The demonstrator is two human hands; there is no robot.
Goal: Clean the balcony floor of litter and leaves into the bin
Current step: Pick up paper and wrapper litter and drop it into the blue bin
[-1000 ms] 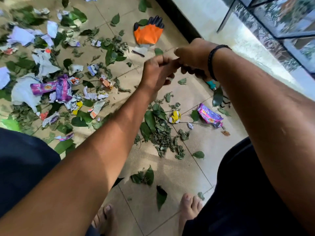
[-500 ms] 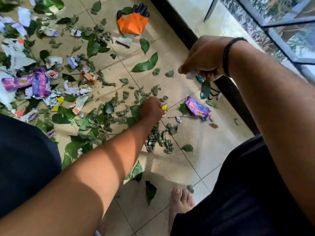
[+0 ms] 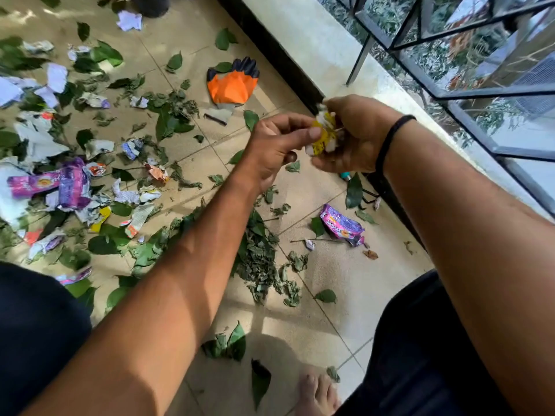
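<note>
Both hands meet above the beige tiled balcony floor [image 3: 354, 295], near the pale low wall [image 3: 300, 31] under the dark metal window grille [image 3: 450, 40]. The left hand [image 3: 279, 148] has its thumb and fingers curled, pinching the edge of a small crumpled yellow-and-white wrapper [image 3: 324, 135]. The right hand [image 3: 357, 136], with a black band [image 3: 390, 139] round its wrist, is curled round the same wrapper from the other side, along with some white scraps; how many pieces it holds is hard to tell, since the fingers cover most of them.

On the floor below the hands lies a crumpled purple-and-pink snack packet [image 3: 342, 225], just beside a few loose green leaves and a thin twig. A heap of small dried green leaves [image 3: 264, 265] sits partly under the left forearm. To the left, a wide scatter of torn white paper scraps [image 3: 39, 142], green leaves and coloured wrappers covers the tiles, with a larger purple foil wrapper [image 3: 60, 183] in its midst. Farther off, an orange work glove with dark fingertips [image 3: 232, 82] lies flat near the black skirting strip [image 3: 285, 67] at the foot of the wall. Two large green leaves [image 3: 228, 343] lie close to the person's bare foot [image 3: 315, 394] at the bottom edge. Dark trousers [image 3: 420, 355] frame the view on both sides. No bin can be made out for certain in this view.
</note>
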